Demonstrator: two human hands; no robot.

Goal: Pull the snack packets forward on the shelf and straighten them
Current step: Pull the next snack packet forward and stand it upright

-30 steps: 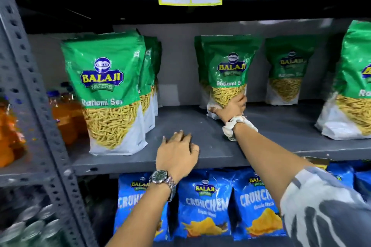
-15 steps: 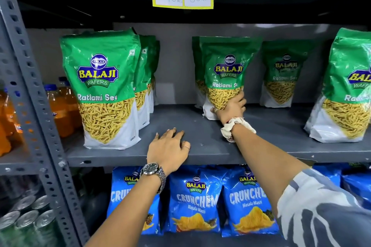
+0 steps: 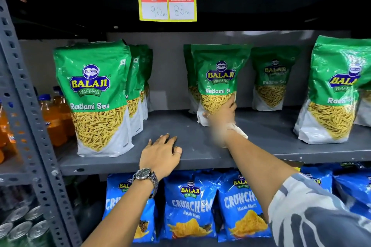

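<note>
My left hand (image 3: 160,152) lies flat, fingers spread, on the front edge of the grey shelf (image 3: 200,146). Farther in, my right hand (image 3: 221,115) grips the lower part of a green snack packet (image 3: 218,78) standing mid-shelf. Another packet (image 3: 273,78) stands at the back wall beside it.

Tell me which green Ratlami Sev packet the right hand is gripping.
The middle packet, standing mid-shelf. The right hand grips its lower edge; the front-left packet, the far-right one and the one at the back are untouched.
</note>
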